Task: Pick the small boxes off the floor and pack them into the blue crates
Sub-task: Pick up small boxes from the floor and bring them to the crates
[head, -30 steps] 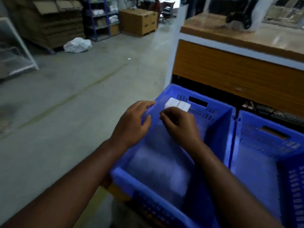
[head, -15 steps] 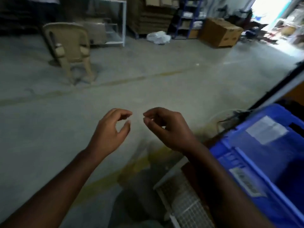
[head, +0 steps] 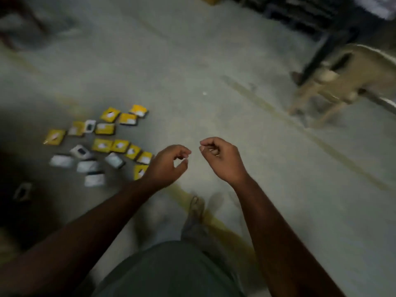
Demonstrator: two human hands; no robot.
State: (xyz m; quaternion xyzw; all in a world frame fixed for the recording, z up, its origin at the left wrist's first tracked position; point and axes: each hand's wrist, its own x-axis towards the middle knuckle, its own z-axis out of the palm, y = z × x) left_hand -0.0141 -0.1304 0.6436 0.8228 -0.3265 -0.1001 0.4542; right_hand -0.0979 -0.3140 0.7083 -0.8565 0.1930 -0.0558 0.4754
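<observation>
Above floor (head: 192,61): left hand (head: 166,166), right hand (head: 222,160) empty; small boxes (head: 102,144) scattered left.

Single view only: head-worn wide-angle camera, standing height, tilted steeply down at concrete floor (head: 192,61). Wearer's own torso and legs at 6 o'clock, both forearms rising from bottom corners toward frame centre. Left hand (head: 166,166) and right hand (head: 222,160) nearest camera, mid-frame. Scattered small boxes (head: 102,144) on floor at 9 o'clock, farther off. Tan chair (head: 342,82) at 2 o'clock, far. Edges bowed by lens; whole frame motion-blurred.
</observation>
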